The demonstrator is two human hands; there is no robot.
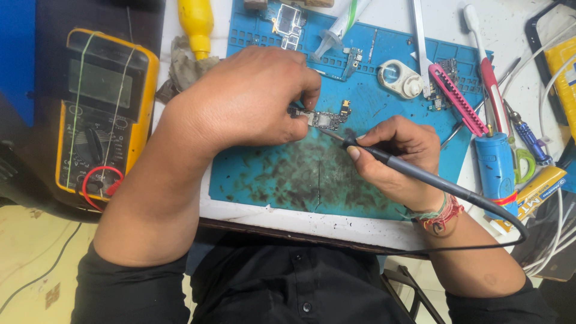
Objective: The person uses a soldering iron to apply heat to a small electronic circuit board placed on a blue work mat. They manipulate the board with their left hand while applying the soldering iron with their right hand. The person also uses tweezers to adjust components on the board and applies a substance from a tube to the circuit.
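Near, the right hand (399, 159) grips a soldering iron (414, 171), tip at the small circuit board (327, 119) mid-mat. Just beyond, left hand (246, 102) fingers pinch the board's left end. Soldering seems underway; next calls for steady tip contact.

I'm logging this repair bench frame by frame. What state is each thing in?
Left hand: pinching the small circuit board against the blue work mat.
Right hand: gripping the black soldering iron, tip at the board.
Blue work mat: stained dark.
Yellow multimeter: lying flat, screen blank.
White syringe: lying on the mat's top edge.
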